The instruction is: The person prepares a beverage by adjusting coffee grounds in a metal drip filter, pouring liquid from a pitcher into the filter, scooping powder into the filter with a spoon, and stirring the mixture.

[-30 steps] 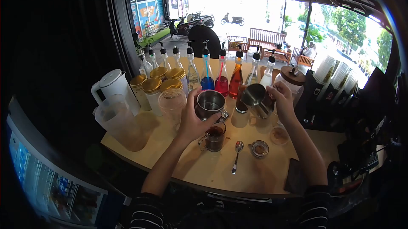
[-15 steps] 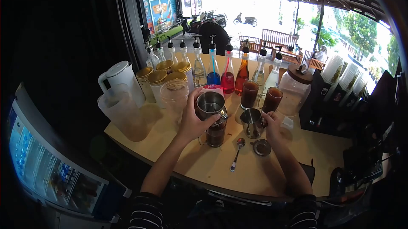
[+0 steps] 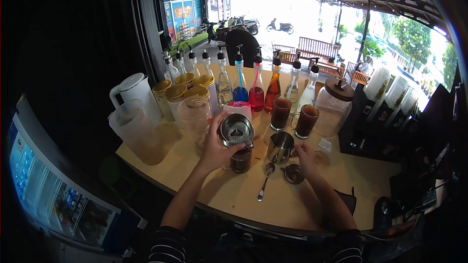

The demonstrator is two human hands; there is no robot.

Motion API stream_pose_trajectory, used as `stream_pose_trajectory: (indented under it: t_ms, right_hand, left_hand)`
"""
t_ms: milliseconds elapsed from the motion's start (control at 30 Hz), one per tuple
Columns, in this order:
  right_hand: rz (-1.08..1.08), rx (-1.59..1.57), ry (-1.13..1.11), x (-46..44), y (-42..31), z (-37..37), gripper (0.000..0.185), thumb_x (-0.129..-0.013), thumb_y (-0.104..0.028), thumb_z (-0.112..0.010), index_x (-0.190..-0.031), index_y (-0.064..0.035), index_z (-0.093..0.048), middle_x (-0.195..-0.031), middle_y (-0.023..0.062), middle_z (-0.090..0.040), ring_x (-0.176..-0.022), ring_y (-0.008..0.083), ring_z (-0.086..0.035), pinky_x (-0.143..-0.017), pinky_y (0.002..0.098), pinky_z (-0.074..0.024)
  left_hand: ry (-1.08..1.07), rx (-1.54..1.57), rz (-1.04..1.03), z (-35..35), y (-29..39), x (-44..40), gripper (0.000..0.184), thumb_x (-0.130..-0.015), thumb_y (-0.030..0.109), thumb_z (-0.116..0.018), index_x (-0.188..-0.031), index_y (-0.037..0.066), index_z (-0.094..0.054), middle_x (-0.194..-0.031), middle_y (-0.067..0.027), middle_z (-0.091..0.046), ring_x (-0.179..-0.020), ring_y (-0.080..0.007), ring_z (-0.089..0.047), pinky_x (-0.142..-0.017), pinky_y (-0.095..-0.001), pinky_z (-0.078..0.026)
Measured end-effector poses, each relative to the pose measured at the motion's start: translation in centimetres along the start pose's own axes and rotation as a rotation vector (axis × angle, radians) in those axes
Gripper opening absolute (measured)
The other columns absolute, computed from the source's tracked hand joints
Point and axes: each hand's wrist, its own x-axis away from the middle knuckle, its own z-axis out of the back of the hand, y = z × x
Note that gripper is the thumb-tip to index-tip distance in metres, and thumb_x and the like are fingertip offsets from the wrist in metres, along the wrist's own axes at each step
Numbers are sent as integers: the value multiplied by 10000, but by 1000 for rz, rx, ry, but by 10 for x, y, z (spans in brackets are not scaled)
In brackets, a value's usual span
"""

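My left hand [image 3: 214, 151] is wrapped around a round metal coffee dripper [image 3: 237, 127], whose perforated inside faces up at me. Directly below it is a glass mug [image 3: 241, 162] of dark liquid; I cannot tell whether the two touch. My right hand [image 3: 306, 158] grips the handle of a steel milk pitcher [image 3: 280, 149], which appears to stand on the counter. Between my forearms lie a spoon [image 3: 264, 183] and a small round metal lid [image 3: 294, 173]. Two glass mugs of brown drink, one [image 3: 281, 113] beside the other [image 3: 307, 121], stand behind the pitcher.
A row of pump bottles [image 3: 256, 94] lines the counter's far side. Gold-lidded jars [image 3: 176, 92], a white jug [image 3: 138, 94] and a cloudy plastic pitcher [image 3: 134, 131] stand left. Right are a wooden-lidded jar [image 3: 334, 109] and stacked cups [image 3: 378, 85].
The dripper has tilted towards me, so its perforated inside shows. My right hand and the milk pitcher have shifted slightly left and down in view, along with much of the scene.
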Motion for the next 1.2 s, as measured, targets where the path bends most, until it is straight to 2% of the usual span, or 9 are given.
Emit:
stream_pose_trajectory:
  t_ms: [167,233,667,767,900,967,1100,1167,1200]
  right_hand:
    - [-4,44,8,1,-2,-1,216,-939,-242,-580,-824,-67,-524,-716,-24,-508,-669,66,-490,-630,227,-415]
    - [-7,41,10,0,2,1,211,-940,-242,-580,-833,-67,-531,-719,-25,-510,-672,66,-490,-632,228,-414]
    - [4,55,3,6,-8,-2,213,-951,-254,-561,-847,-70,-540,-732,-27,-527,-686,60,-489,-641,219,-407]
    - [9,65,1,5,-7,-2,220,-953,-259,-558,-846,-68,-537,-729,-26,-524,-684,60,-489,-629,221,-408]
    - [25,82,11,5,-3,-1,240,-946,-271,-569,-841,-58,-536,-729,-26,-524,-684,63,-488,-619,226,-411]
    - [77,204,66,3,0,1,183,-920,-210,-591,-902,-42,-522,-786,-2,-516,-683,78,-492,-613,235,-419]
    - [127,160,143,4,-39,-11,175,-880,-117,-603,-990,-40,-490,-849,30,-495,-741,103,-504,-662,252,-435]
    - [358,373,142,-8,-51,-15,257,-843,-49,-604,-1056,-56,-462,-917,47,-472,-830,126,-504,-730,269,-440]
    - [425,317,117,-12,-60,-24,263,-835,-47,-610,-1057,-61,-470,-960,40,-476,-898,130,-495,-780,275,-433]
  left_hand:
    - [7,-12,17,-2,1,2,979,-651,137,-845,-1409,14,-238,-1328,-133,-450,-1265,-242,-435,-1081,-379,-331]
    - [51,-50,-12,-6,4,2,984,-625,191,-864,-1387,13,-268,-1266,-169,-494,-1206,-270,-501,-1041,-394,-384]
    - [93,-114,26,-12,-8,10,1001,-625,241,-871,-1378,1,-258,-1278,-200,-469,-1191,-291,-502,-1021,-408,-401]
    - [90,-133,10,-12,-8,12,1023,-621,257,-873,-1389,3,-246,-1295,-202,-454,-1210,-293,-480,-1030,-416,-387]
    - [171,-184,-32,-5,23,25,960,-682,251,-832,-1403,16,-243,-1347,-178,-422,-1265,-285,-424,-1055,-433,-327]
    - [206,-176,-28,4,26,37,923,-710,237,-811,-1406,21,-245,-1365,-169,-411,-1280,-281,-407,-1061,-436,-306]
    - [366,-198,-96,42,2,51,803,-764,146,-732,-1404,36,-259,-1407,-151,-365,-1287,-264,-390,-1051,-410,-295]
    - [532,-171,-24,58,-9,51,783,-774,135,-716,-1404,40,-262,-1404,-145,-365,-1291,-257,-380,-1042,-405,-300]
    - [577,-148,5,63,-17,51,810,-754,163,-742,-1398,34,-267,-1387,-146,-376,-1291,-254,-373,-1033,-403,-306]
